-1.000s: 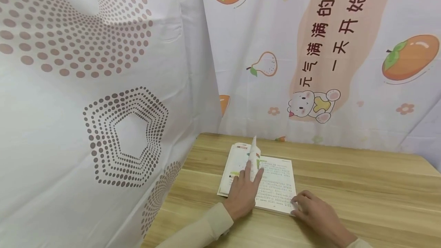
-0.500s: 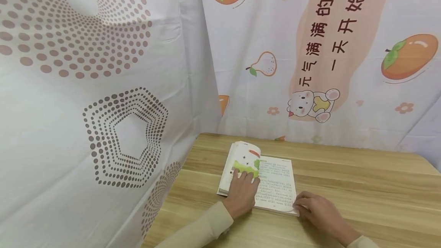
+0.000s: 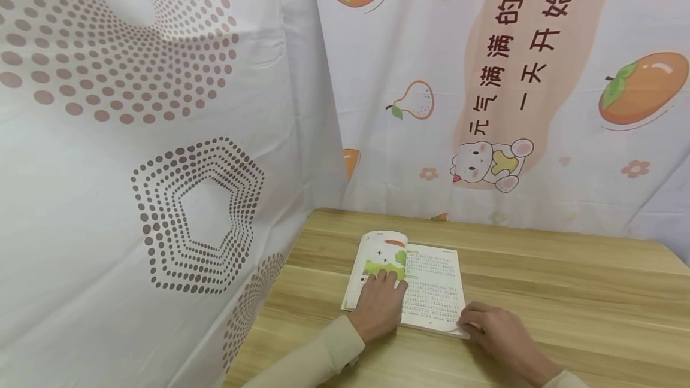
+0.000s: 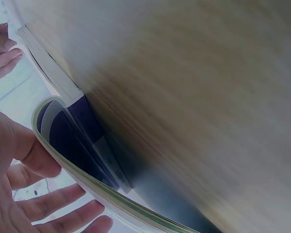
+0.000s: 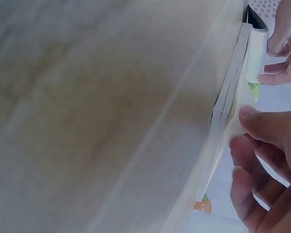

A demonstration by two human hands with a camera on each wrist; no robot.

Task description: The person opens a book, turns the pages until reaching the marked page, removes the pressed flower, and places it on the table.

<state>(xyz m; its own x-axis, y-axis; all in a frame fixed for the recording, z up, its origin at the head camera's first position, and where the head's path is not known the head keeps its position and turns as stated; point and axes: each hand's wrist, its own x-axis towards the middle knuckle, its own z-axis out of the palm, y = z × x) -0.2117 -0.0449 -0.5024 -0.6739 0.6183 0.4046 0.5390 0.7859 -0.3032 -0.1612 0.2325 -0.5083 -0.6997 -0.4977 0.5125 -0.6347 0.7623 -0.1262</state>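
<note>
An open book (image 3: 433, 292) lies on the wooden table, its right page full of print. Over the left page (image 3: 385, 249), which has a green and red picture, my left hand (image 3: 379, 304) rests with fingers spread. The left wrist view shows that the left-side pages (image 4: 99, 187) curve up from the spine, and the thumb and fingers lie on them. At the lower right corner, my right hand (image 3: 498, 331) pinches a page corner, which curls up slightly. In the right wrist view the thumb and fingertips meet at the page edge (image 5: 237, 119).
The table (image 3: 571, 298) extends to the right of the book. A white cloth with dot patterns (image 3: 199, 220) hangs along the left side. Behind the table hangs another cloth (image 3: 415, 154) printed with fruit and writing.
A page that stood upright by my left hand has gone down to the left, showing its picture. My right hand has shifted slightly right, and the right page's corner has curled up.
</note>
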